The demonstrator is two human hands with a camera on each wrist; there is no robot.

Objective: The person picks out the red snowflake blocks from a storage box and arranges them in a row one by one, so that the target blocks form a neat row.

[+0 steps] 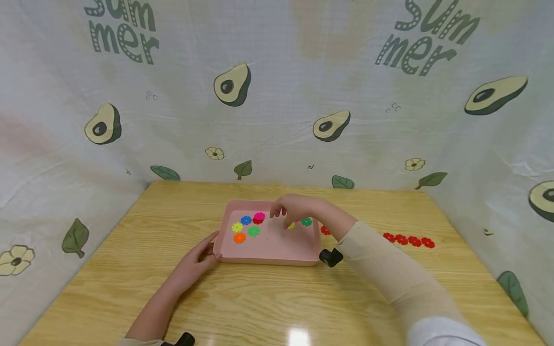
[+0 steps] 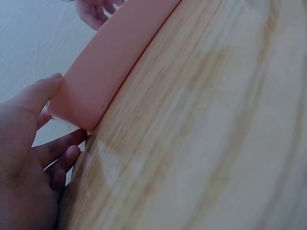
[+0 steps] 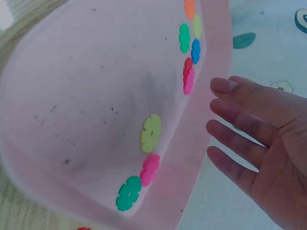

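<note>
A shallow pink tray (image 1: pixel 277 249) lies on the wooden table with flower-shaped plastic discs inside. My left hand (image 1: pixel 195 266) holds its front left corner, thumb (image 2: pixel 45 91) at the rim and fingers lower down the outside. My right hand (image 1: pixel 298 207) hovers over the tray's back right part with loosely bent fingers, nothing between them. Below it lie a yellow disc (image 3: pixel 151 133), a pink disc (image 3: pixel 150 170) and a dark green disc (image 3: pixel 128 193). Farther left are orange (image 1: pixel 240 238), yellow (image 1: pixel 237 227), blue (image 1: pixel 246 220) and green (image 1: pixel 253 231) discs, and a pink disc (image 1: pixel 259 216) overlapping a red one.
Right of the tray, a row of red flower discs (image 1: pixel 409 240) lies on the table (image 1: pixel 259 298), partly hidden by my right forearm. Another red disc (image 1: pixel 325 230) shows close to the tray's right side. A printed cloth (image 1: pixel 281 96) hangs behind the table and along its sides.
</note>
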